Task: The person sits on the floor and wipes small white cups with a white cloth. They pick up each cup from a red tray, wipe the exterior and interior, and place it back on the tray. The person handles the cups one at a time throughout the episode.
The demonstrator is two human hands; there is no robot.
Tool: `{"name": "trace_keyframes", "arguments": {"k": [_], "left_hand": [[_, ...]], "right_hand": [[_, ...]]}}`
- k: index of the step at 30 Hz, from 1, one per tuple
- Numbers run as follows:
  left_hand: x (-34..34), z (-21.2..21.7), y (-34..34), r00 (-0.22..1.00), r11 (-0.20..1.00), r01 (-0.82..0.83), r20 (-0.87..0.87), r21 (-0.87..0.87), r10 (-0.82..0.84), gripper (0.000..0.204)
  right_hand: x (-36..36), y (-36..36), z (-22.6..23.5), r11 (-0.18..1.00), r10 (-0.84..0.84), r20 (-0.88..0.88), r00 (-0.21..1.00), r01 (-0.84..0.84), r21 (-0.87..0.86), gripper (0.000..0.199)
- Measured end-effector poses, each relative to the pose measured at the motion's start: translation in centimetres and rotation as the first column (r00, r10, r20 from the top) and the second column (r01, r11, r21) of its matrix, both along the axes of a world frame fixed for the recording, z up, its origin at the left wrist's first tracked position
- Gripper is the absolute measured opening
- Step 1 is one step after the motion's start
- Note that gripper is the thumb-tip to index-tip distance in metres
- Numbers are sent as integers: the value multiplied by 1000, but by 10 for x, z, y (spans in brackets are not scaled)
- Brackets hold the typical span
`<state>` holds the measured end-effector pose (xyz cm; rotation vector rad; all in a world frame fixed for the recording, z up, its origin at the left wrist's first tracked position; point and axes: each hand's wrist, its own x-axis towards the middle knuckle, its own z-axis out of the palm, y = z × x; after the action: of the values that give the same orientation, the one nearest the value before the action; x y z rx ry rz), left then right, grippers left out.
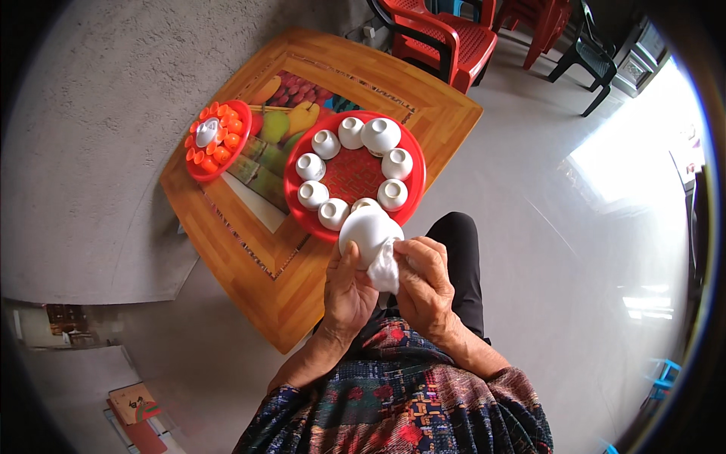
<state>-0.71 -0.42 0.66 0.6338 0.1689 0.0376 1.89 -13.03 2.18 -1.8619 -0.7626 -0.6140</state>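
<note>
Close above the near edge of a round red tray (418, 198), my left hand (348, 295) grips a smooth white bowl (367, 230), its thumb along the side. My right hand (425, 286) pinches a crumpled white cloth (384, 274) against the bowl's right side. Several small white bowls (310, 166) stand upside down in a ring on the tray, around its patterned red middle. One of them is partly hidden behind the held bowl. A slightly bigger white bowl (380, 135) sits at the tray's far right.
The tray rests on a wooden table (272, 303) with a fruit picture on its top. At its left side, a smaller red tray (246, 121) bears several orange cups and a white piece. Red chairs (473, 45) and a dark chair (594, 57) stand beyond. A rough wall borders the left.
</note>
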Motion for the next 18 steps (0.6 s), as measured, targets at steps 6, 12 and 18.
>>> {"name": "trace_keyframes", "arguments": {"k": [6,12,18], "left_hand": [[-2,8,1,997,988,76,-15,138,-75,45],[-10,2,-5,998,997,29,58,66,-33,33],[-9,4,-7,991,985,131,-30,114,-128,33]], "right_hand": [[-7,7,3,996,57,118,991,-48,-79,33],[8,13,10,970,-67,53,996,77,-230,42],[37,-6,13,960,268,-620,737,-147,239,23]]}}
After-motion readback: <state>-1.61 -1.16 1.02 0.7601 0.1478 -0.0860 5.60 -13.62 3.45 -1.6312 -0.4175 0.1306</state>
